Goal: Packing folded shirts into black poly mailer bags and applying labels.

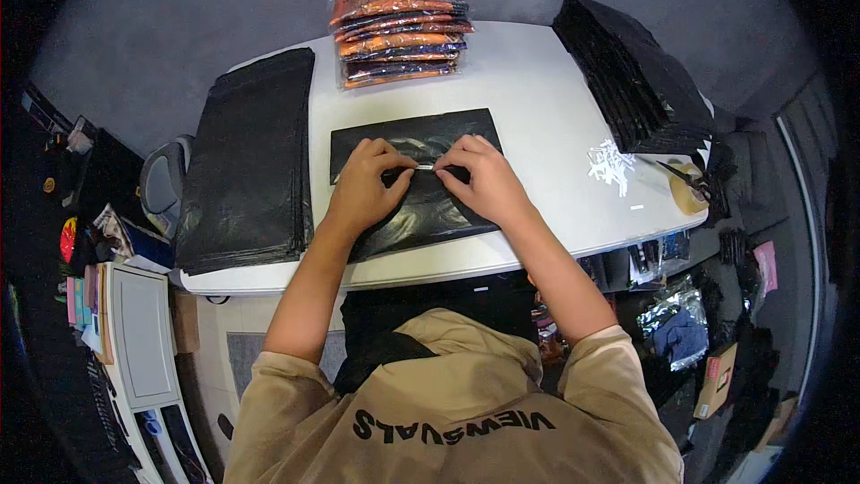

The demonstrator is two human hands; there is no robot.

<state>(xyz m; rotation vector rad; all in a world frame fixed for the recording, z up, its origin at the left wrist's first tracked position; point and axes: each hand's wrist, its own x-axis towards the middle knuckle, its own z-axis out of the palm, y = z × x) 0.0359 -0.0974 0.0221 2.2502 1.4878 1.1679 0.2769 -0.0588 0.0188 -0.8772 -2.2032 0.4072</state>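
A black plastic bag (430,211) lies flat on the white table in front of me. Over its middle, a small white strip (425,167) spans the gap between my two hands. The fingers of my left hand (369,177) pinch the strip's left end, thumb against fingertips. At its right end, my right hand (482,176) pinches in the same way. Both hands rest low over the bag, and the strip is partly hidden by the fingertips.
Flat black bags (246,161) are stacked at the left. Orange and dark clear-wrapped packages (403,36) stand piled at the back. More black bags (636,72) lie at the right, near loose white strips (611,166), scissors (685,175) and a tape roll (688,197).
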